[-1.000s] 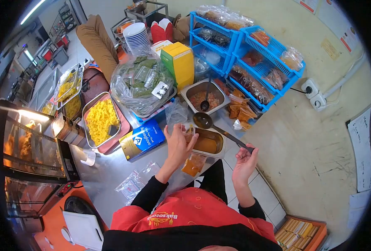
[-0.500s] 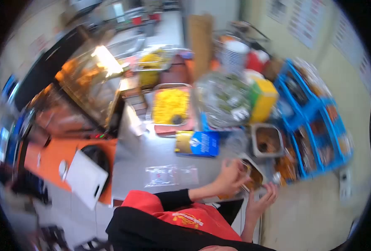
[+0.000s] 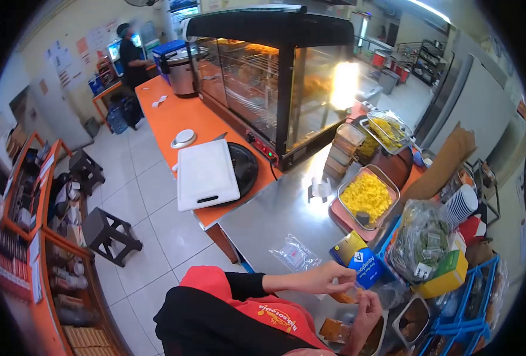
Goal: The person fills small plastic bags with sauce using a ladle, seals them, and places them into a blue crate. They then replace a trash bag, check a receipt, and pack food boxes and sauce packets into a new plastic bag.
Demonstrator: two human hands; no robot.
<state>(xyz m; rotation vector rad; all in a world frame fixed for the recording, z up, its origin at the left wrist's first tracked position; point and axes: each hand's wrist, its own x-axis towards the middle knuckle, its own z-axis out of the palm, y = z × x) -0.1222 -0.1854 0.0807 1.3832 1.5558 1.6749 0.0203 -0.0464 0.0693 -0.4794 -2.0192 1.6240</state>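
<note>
My left hand (image 3: 328, 277) is closed in a pinch at the top of a small clear plastic bag (image 3: 347, 295) with orange-brown contents. My right hand (image 3: 366, 311) pinches the other side of the same bag, close to my body. Below them lies a second clear bag with orange-brown contents (image 3: 335, 330). Beside my right hand is a metal container (image 3: 384, 330), partly hidden by that hand and forearm. Just beyond my hands sits a blue and yellow box (image 3: 358, 259). Flat clear plastic bags (image 3: 294, 254) rest on the steel counter to the left of it.
A metal tray of yellow food (image 3: 366, 199) stands farther back. To the right are another metal container (image 3: 412, 320), blue baskets (image 3: 470, 296) and stacked cups (image 3: 460, 204). A white cutting board (image 3: 207, 175) and a lit glass display case (image 3: 275, 77) occupy the left. Another person (image 3: 131, 62) stands far off.
My view has turned left, so the counter things sit farther right. My hands have moved away from above the metal container and now come together around the small bag.
</note>
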